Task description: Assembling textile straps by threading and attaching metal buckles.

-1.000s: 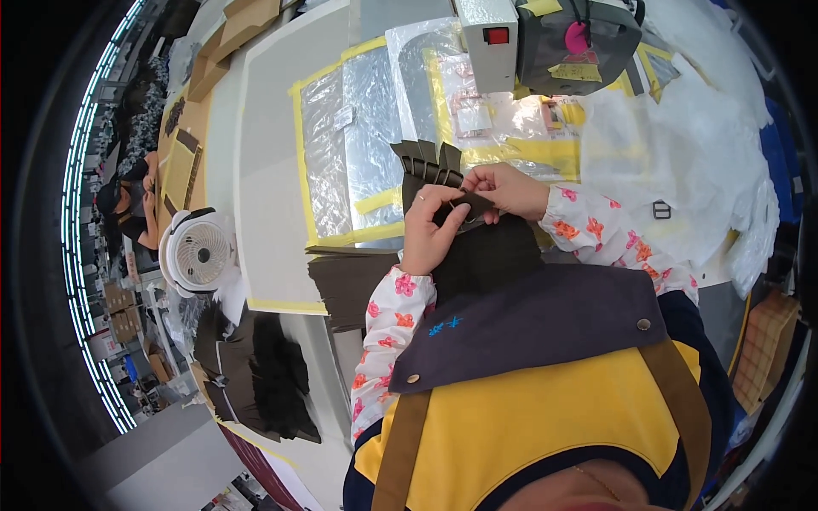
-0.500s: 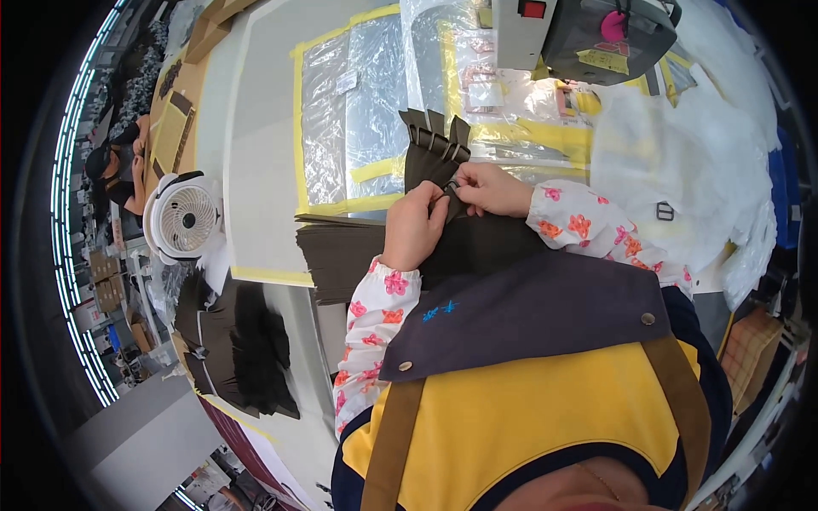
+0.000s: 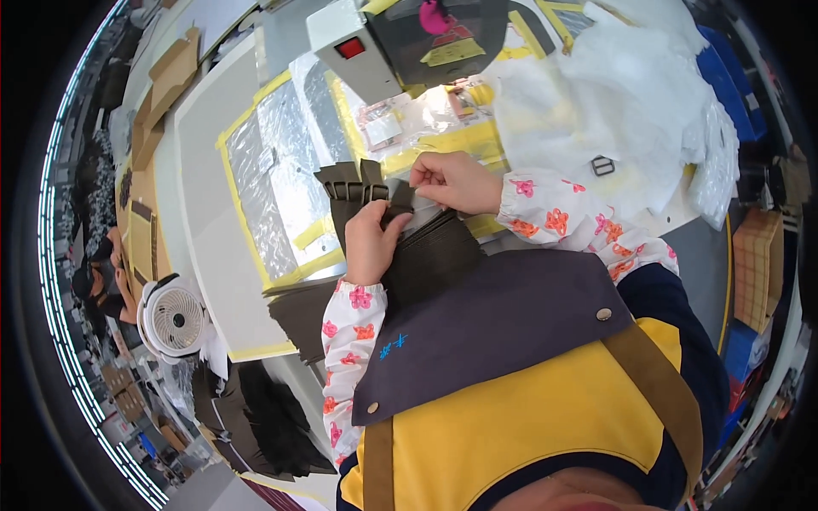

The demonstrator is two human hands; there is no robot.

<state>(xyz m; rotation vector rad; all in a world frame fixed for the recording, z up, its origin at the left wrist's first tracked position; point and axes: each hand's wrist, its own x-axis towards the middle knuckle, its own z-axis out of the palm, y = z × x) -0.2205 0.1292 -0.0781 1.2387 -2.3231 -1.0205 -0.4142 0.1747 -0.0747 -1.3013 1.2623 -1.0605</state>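
Several dark brown fabric straps lie stacked in front of me, running from under my apron flap toward the table's middle. Their far ends fan out, and dark slider buckles sit in a row across them. My left hand pinches a strap beside this row, thumb and fingers closed. Just right of it, my right hand hovers near a short strap end, fingers curled together; whatever is between its fingertips is too small to make out. A loose slider buckle rests on white plastic sheeting at the right.
A grey machine with a red switch stands beyond my hands. Clear film edged with yellow tape covers part of the table. More dark straps lie at left, near a white fan. Another person works far left.
My view has turned, shifting the machine leftward. My right hand has moved apart from my left, off the strap they both gripped. The left still pinches near the buckle row.
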